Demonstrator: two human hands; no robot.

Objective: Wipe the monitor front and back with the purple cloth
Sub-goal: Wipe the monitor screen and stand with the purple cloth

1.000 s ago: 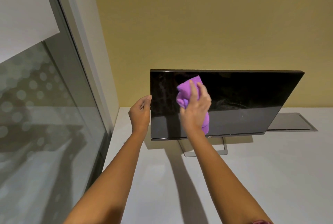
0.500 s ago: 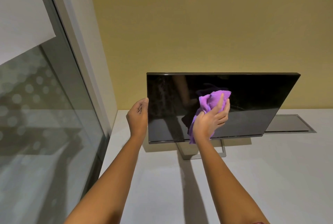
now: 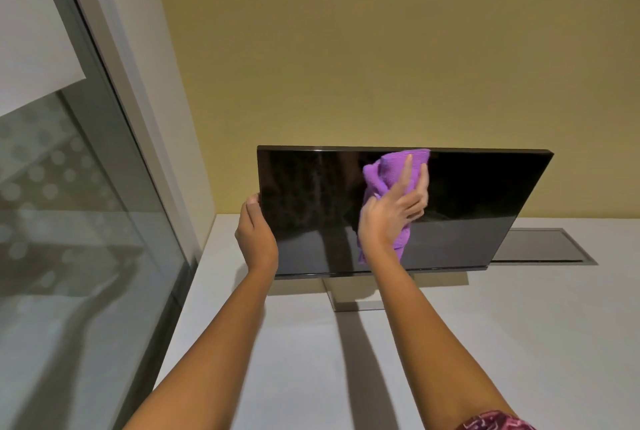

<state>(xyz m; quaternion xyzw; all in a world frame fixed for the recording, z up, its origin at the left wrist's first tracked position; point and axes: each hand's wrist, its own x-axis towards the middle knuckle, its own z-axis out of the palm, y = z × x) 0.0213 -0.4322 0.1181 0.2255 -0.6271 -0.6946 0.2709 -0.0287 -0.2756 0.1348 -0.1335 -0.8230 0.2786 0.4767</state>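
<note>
Risen since half a second ago: purple cloth (image 3: 388,170), now pressed near the top edge of the monitor (image 3: 485,208) screen under right hand (image 3: 391,218), fingers spread flat. Left hand (image 3: 256,235) clasped around the monitor's left edge. Standing on white worktop (image 3: 519,325).

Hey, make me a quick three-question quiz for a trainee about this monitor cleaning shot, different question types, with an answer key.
1. True or false: the left hand grips the left edge of the monitor.
2. Multiple choice: the purple cloth is pressed against the A) back panel B) top middle of the screen C) stand.
3. Fill in: the monitor stands on a white ____ in front of a yellow wall.

Key:
1. True.
2. B; the right hand holds it there, fingers spread over the cloth.
3. Desk.
</note>
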